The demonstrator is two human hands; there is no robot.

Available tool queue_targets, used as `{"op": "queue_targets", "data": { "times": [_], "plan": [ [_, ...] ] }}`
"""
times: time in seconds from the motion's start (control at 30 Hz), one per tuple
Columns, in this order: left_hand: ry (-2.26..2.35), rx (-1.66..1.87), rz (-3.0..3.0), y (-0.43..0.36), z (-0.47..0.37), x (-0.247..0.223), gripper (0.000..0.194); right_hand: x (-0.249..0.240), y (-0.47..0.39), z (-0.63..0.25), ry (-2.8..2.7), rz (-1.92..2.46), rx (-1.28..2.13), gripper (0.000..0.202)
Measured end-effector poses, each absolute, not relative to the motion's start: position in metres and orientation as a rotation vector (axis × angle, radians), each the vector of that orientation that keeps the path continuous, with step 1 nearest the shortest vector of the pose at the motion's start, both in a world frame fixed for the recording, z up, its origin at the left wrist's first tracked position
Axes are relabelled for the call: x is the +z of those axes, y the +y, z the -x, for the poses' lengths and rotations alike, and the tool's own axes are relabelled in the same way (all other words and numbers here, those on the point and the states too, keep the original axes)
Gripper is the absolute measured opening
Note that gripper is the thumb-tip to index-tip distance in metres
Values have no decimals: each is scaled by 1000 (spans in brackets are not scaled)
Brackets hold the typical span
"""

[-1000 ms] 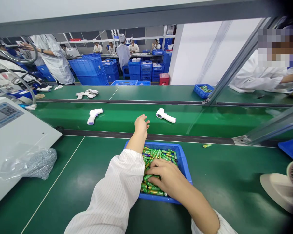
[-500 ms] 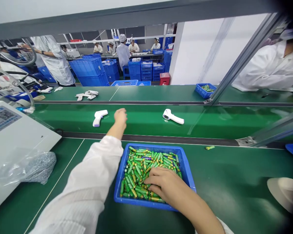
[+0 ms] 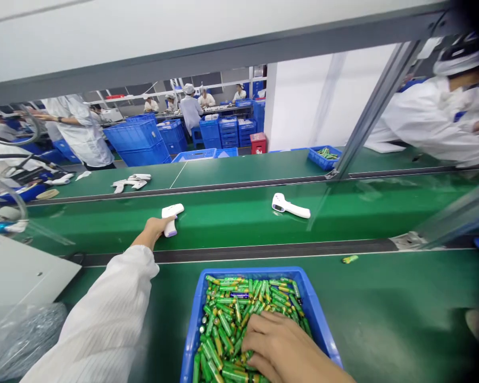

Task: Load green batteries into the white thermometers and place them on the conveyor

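My left hand [image 3: 155, 227] reaches onto the green belt and grips the handle of a white infrared thermometer [image 3: 172, 211], its fingers partly hidden. A second white thermometer [image 3: 291, 206] lies on the belt further right. My right hand [image 3: 269, 340] rests with curled fingers on the green batteries [image 3: 223, 319] in a blue bin [image 3: 319, 324]; whatever its fingertips hold is hidden. One dark blue battery [image 3: 239, 295] shows among the green ones.
Beyond the belt [image 3: 223, 223] lie more white thermometers [image 3: 132, 182] and a small blue basket [image 3: 324, 157] of batteries. A loose battery piece [image 3: 350, 259] is right of the bin. A white machine [image 3: 24, 271] stands left. A metal post [image 3: 377, 106] rises at right; people sit beyond.
My left hand has moved left and taken hold of the left thermometer. My right hand stays in the batteries. The view has tilted, so the scene sits lower.
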State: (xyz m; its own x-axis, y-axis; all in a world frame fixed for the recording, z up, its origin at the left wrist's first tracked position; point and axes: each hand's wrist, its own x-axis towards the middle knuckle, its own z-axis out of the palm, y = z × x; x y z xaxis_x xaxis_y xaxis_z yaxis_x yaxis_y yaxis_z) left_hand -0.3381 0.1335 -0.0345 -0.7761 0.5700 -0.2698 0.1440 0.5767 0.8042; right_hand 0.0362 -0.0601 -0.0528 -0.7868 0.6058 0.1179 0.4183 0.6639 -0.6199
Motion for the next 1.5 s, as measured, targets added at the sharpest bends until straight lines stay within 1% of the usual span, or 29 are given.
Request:
{"op": "queue_targets", "data": {
  "times": [0.07, 0.17, 0.23, 0.3, 0.37, 0.43, 0.5, 0.6, 0.77, 0.87, 1.07, 1.2, 1.5],
  "plan": [
    [2099, 1170, -574, 139, 305, -31, 43, -44, -60, -37, -2483, 878, 888, 10],
    [1716, 1299, -650, 136, 238, -14, 32, -33, -59, -41, -2245, 840, 866, 15],
    [1470, 1350, -712, 124, 187, 1, 32, -31, -56, -47, -2014, 805, 742, 19],
    [1284, 1350, -741, 105, 137, 15, 34, -36, -53, -57, -1745, 864, 558, 23],
    [1025, 1307, -690, 80, 92, 24, 31, -43, -50, -70, -1521, 948, 382, 25],
    [854, 1228, -595, 56, 57, 24, 26, -49, -47, -82, -1411, 978, 279, 27],
    [829, 1147, -504, 37, 35, 19, 26, -52, -44, -90, -1406, 965, 246, 27],
    [906, 1047, -378, 24, 22, 8, 26, -49, -41, -95, -1495, 893, 203, 28],
    [991, 914, -338, 21, 22, 3, 31, -43, -38, -98, -1705, 756, 34, 42],
    [1051, 857, -337, 21, 24, 0, 34, -42, -38, -102, -1824, 717, -22, 45],
    [1026, 847, -371, 22, 26, -7, 32, -42, -39, -105, -1910, 723, -74, 47],
    [1093, 823, -395, 19, 24, -4, 36, -43, -39, -108, -1937, 727, -108, 46],
    [1049, 759, -382, 23, 28, -4, 37, -43, -38, -106, -1946, 713, -66, 45]
  ]
}}
